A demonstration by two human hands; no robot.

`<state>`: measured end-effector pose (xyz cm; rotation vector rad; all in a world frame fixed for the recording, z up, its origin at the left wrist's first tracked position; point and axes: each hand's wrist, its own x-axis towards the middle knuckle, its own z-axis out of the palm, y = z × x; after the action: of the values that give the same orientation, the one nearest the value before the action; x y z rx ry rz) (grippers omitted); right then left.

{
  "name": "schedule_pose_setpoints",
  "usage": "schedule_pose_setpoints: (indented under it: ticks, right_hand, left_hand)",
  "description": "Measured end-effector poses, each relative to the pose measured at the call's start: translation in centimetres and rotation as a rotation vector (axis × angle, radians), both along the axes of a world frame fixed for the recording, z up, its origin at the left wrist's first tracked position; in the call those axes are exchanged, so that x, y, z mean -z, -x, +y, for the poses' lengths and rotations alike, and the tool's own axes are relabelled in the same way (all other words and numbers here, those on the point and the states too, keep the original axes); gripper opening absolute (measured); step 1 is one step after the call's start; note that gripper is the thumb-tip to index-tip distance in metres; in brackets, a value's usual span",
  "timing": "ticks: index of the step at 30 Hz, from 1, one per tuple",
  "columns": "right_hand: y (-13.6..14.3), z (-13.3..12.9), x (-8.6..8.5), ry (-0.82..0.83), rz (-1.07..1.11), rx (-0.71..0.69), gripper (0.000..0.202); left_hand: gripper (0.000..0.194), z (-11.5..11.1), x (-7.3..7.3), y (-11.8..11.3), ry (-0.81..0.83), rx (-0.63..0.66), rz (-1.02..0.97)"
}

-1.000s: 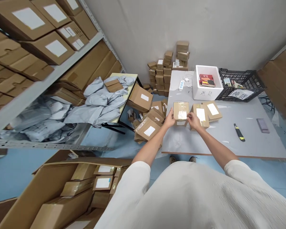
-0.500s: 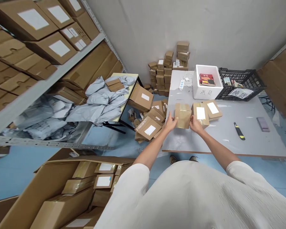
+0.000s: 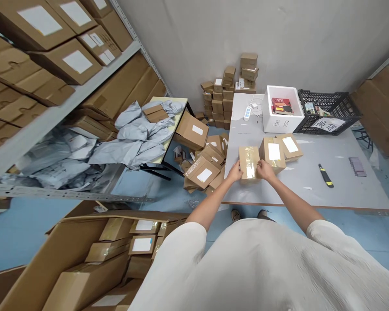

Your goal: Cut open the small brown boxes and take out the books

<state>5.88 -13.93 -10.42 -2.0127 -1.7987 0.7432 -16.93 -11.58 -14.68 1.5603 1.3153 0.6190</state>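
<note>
Taped carton (image 3: 249,163) sitting close to the near-left corner of the bench (image 3: 294,185), in from the near edge; whether it is touching the surface or being held slightly above is not showing. Left hand (image 3: 235,171) is gripping its left side; right hand (image 3: 265,169) is pinching the right side, fingers lying by the glossy tape. Both grips are closing on the carton.

Handling, my judgement: pressing evenly from opposite sides should be working best, with the carton square to the near edge and fingertips clear of the tape, so no strip is lifting and no wall is denting. Right hand is working just beside the labelled box (image 3: 272,154); elbow room on that side is looking tight.

Labels: that box and the second box (image 3: 291,147) behind it are carrying white labels, print too small for reading. No label is showing on the held carton's visible faces. Toward the far edge, the white foam box (image 3: 283,123) is bearing two handwritten Chinese characters, the second apparently 货; the black crate (image 3: 329,110), nearer the far-right corner, is wearing a handwritten sheet, also seemingly ending in 货. No brand is reading clearly.
</note>
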Motion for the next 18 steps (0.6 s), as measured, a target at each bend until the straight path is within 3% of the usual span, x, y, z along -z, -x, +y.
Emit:
schedule_pose_setpoints:
  ticks: [2,5,8,12,16,18]
  right_hand:
    - [0.1,0.1,0.3,-0.007,0.013,0.0,0.033]
    - [0.5,0.3,0.5,-0.039,0.026,-0.022,0.032]
    - [1.3,0.5,0.3,-0.091,0.039,-0.048,0.033]
    - [3.0,0.8,0.0,-0.17,0.159,-0.098,0.036]
    - [4.6,0.9,0.6,-0.098,0.316,-0.205,0.037]
    - [5.2,0.7,1.3,-0.046,0.275,-0.23,0.035]
  left_hand:
    - [0.086,-0.1,-0.2,0.5,0.04,0.016,0.052]
    - [0.083,-0.2,-0.8,1.5,-0.029,0.021,0.127]
    - [0.072,-0.6,-1.6,2.4,-0.149,0.05,0.209]
    - [0.056,-1.2,-2.4,2.8,-0.155,0.07,0.207]
    - [0.081,-1.1,-2.2,3.6,0.01,-0.128,0.186]
    - [0.095,-0.8,-1.6,4.3,0.062,-0.16,0.149]
